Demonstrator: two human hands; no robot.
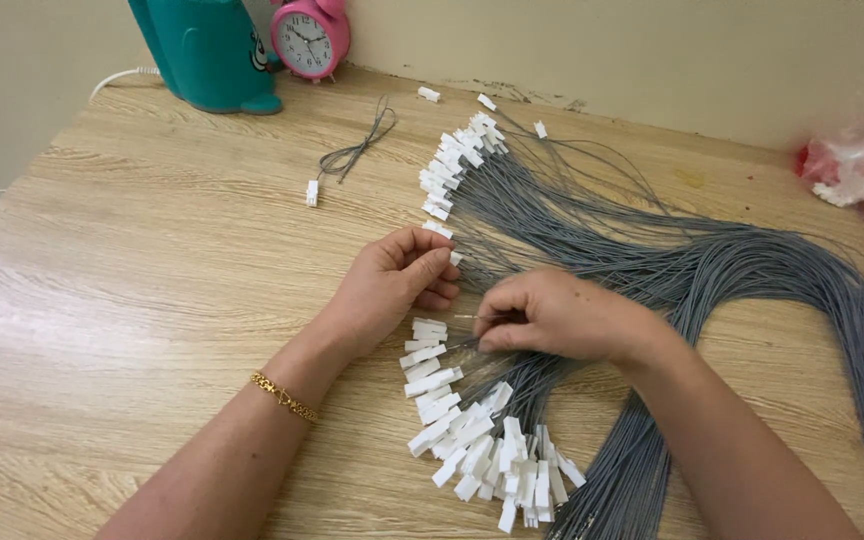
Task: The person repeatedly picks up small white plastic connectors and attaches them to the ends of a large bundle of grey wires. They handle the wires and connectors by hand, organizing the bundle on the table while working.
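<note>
I see my left hand (392, 285) near the middle of the wooden table (152, 300), fingers pinched together on a small white plug (455, 258). My right hand (557, 315) sits just beside it at 3 o'clock, fingers squeezed on a thin grey wire (467, 317). The big bunch of grey wires (712, 270) curves off toward 3 o'clock, each wire ending in a little white plug. One fan of plugs (457, 160) lies at 12 o'clock, another heap (482, 445) at 6 o'clock. A pink clock (309, 38) stands far off at 11 o'clock
</note>
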